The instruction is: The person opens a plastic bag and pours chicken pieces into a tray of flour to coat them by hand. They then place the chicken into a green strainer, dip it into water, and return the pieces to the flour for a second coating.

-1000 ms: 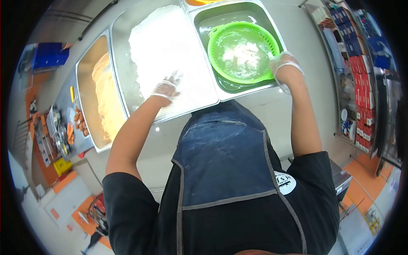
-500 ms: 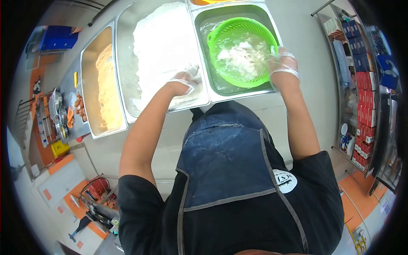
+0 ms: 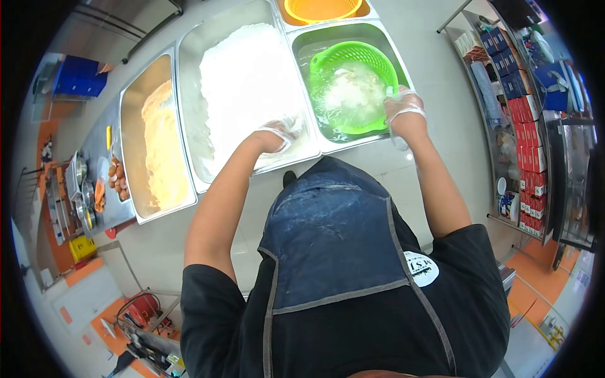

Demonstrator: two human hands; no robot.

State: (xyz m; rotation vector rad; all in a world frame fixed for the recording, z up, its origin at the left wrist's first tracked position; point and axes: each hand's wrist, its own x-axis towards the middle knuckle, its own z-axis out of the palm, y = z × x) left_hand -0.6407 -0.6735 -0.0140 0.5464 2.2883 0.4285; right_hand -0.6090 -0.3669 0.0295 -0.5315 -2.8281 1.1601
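Note:
My right hand [image 3: 406,114], in a clear plastic glove, grips the right rim of a green colander [image 3: 359,50]. The colander sits tilted in water inside a steel pan [image 3: 328,140], and whitish pieces [image 3: 354,88] lie in it under the cloudy water. My left hand [image 3: 277,136], gloved too, is at the near right corner of a wide steel pan of white flour [image 3: 252,82]. Its fingers point toward the divider between the two pans and are blurred by the glove.
To the left is a pan of yellowish crumbs [image 3: 167,151]; beyond it, eggs [image 3: 117,176] lie on a steel table. A yellow basket [image 3: 321,9] sits in the far pan. Shelves with red boxes [image 3: 529,151] stand at the right.
The colander has tilted, and its pieces look blurrier in the water. My left fingers have lowered from pointing up to pointing right. The whole view has shifted slightly.

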